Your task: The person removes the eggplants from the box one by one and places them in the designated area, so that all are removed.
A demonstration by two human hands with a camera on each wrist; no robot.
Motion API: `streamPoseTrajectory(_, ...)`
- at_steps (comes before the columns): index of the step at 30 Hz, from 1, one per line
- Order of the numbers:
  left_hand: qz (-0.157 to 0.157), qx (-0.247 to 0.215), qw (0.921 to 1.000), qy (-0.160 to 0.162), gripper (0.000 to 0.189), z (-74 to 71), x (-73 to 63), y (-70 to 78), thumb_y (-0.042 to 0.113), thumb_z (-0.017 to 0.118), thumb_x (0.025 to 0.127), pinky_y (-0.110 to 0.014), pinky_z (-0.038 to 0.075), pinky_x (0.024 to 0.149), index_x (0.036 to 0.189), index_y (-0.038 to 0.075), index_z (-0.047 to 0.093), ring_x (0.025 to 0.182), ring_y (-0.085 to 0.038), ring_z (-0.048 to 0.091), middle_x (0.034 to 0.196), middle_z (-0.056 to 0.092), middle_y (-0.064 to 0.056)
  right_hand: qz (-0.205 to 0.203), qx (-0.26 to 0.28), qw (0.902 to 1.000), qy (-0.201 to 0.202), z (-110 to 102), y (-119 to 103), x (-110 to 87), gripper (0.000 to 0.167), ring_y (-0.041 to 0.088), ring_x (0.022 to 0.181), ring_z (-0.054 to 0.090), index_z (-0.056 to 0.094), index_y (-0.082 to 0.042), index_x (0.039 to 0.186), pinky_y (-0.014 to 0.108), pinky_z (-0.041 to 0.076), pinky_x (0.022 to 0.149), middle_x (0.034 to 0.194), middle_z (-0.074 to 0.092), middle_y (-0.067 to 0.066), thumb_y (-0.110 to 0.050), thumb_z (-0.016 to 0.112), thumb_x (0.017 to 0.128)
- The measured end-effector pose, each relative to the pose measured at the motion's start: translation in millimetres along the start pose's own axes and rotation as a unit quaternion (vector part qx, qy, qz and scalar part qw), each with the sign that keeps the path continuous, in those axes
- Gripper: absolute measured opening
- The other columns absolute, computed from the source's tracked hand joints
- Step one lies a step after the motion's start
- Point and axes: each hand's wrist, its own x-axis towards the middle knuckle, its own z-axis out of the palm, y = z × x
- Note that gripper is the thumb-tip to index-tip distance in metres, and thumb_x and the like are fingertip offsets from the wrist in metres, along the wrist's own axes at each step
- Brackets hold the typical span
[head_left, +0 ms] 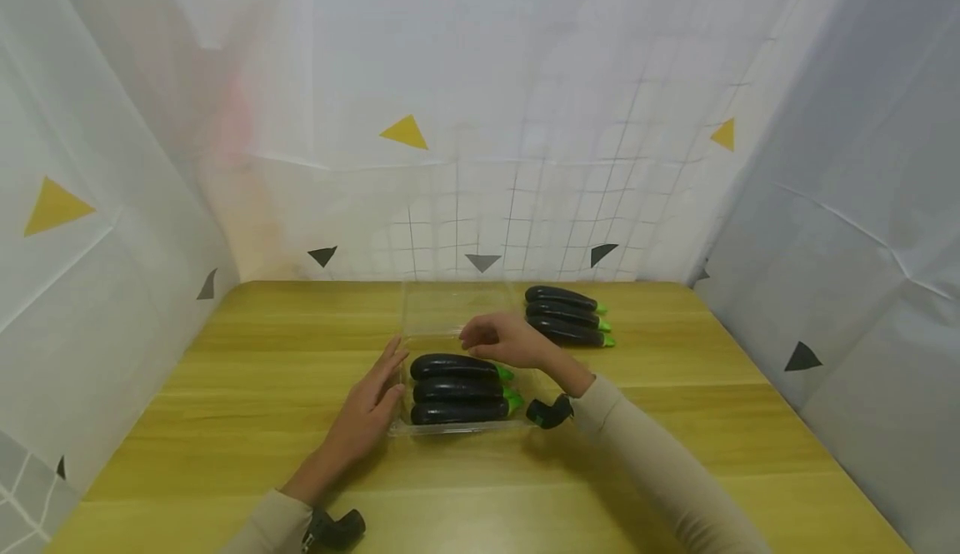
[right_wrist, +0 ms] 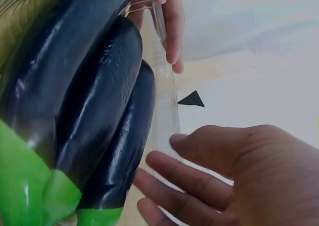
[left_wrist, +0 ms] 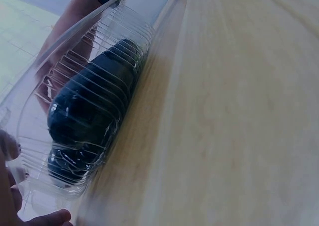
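Head view: three eggplants are lying in a clear box whose nine-o'clock side the left hand, fingers nearly straight, ungripping, should be steadying while the right hand, fingers parted, empty, is hovering at one o'clock.

Sheets bearing triangles at nine, twelve and three o'clock round the table suggest a lab setup.

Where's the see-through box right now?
In the head view, the see-through box sits mid-table holding three eggplants, with the left hand at its left side and the right hand near its back edge.
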Motion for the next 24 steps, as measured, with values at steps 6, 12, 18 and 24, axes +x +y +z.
streamPoseTrajectory(6, 0.0, 0.005, 1.0, 0.0, 0.052, -0.5, 0.4, -1.7, 0.001, 0.054, 0.106, -0.058, 0.035, 0.112, 0.157, 0.003, 0.044, 0.142, -0.035, 0.044, 0.169, 0.025, -0.01, 0.008, -0.014, 0.9998, -0.007, 5, 5, 0.9, 0.028, 0.018, 0.107, 0.07, 0.068, 0.005, 0.126, 0.028, 0.056, 0.09, 0.117, 0.074, 0.01, -0.005, 0.07, 0.1)
streamPoseTrajectory(12, 0.0, 0.003, 1.0, -0.001, 0.052, -0.4, 0.4, -2.4, 0.0, 0.054, 0.106, -0.058, 0.035, 0.112, 0.157, 0.003, 0.044, 0.142, -0.035, 0.045, 0.169, 0.026, -0.015, 0.017, -0.007, 0.9997, -0.017, 8, 8, -0.4, 0.032, 0.021, 0.109, 0.07, 0.068, 0.004, 0.128, 0.028, 0.056, 0.09, 0.121, 0.073, 0.013, -0.006, 0.072, 0.099)
streamPoseTrajectory(18, 0.001, 0.005, 1.0, -0.001, 0.054, -0.3, 0.2, -2.6, 0.001, 0.054, 0.105, -0.058, 0.036, 0.112, 0.158, 0.006, 0.043, 0.142, -0.034, 0.045, 0.169, 0.026, -0.014, 0.012, -0.011, 0.9995, -0.029, 8, 7, -1.4, 0.034, 0.023, 0.107, 0.071, 0.068, 0.005, 0.128, 0.029, 0.057, 0.088, 0.123, 0.071, 0.014, -0.007, 0.075, 0.097)
streamPoseTrajectory(24, -0.004, 0.002, 1.0, -0.006, 0.053, -0.4, 0.4, -1.5, 0.001, 0.053, 0.106, -0.057, 0.039, 0.109, 0.158, 0.002, 0.042, 0.141, -0.035, 0.046, 0.169, 0.025, -0.014, 0.011, -0.043, 0.9986, -0.03, 10, 11, -0.2, 0.037, 0.023, 0.107, 0.071, 0.069, 0.001, 0.129, 0.028, 0.057, 0.087, 0.124, 0.072, 0.012, -0.012, 0.078, 0.095)
